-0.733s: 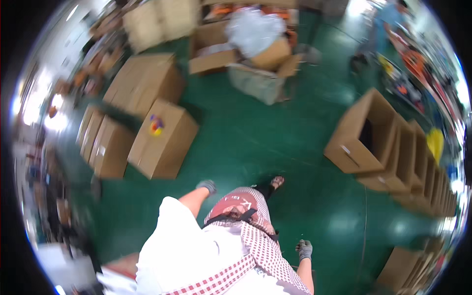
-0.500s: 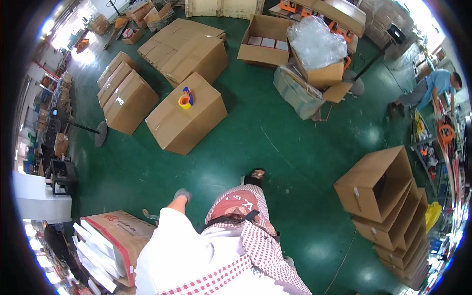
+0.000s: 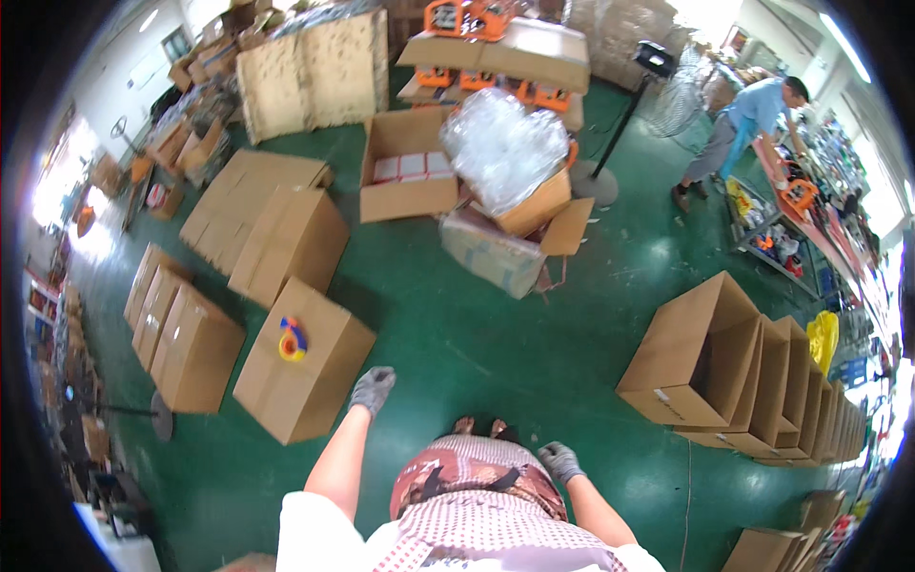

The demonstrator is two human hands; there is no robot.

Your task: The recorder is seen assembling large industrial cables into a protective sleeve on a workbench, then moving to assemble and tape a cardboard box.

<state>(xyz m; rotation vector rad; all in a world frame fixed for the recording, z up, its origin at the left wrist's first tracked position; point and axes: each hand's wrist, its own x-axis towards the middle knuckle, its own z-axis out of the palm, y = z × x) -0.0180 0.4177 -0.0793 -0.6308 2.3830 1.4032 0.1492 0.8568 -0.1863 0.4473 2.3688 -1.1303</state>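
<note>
My left hand (image 3: pixel 373 389), in a grey glove, hangs in the air just right of a taped cardboard box (image 3: pixel 329 367). Its fingers are loosely bent, with nothing visible in them. My right hand (image 3: pixel 560 461), gloved likewise, is low beside my apron (image 3: pixel 486 481), fingers loose and no object showing in it. On top of the box lies a tape dispenser (image 3: pixel 293 339) with a yellow roll and blue handle. Neither hand touches the box or the dispenser.
More closed boxes (image 3: pixel 198 353) stand at left. Ahead are an open carton (image 3: pixel 410 202) with white-and-red packs and bundled clear plastic (image 3: pixel 505 148). Nested open boxes (image 3: pixel 681 357) line the right. A person in blue (image 3: pixel 753 119) bends over a bench; a black-poled stand (image 3: pixel 620 133) stands ahead.
My view has turned rightward and lifted, so the boxes sit further left. Both gloved hands now show clearly; the right one was mostly hidden. The co-worker appears more upright at the bench.
</note>
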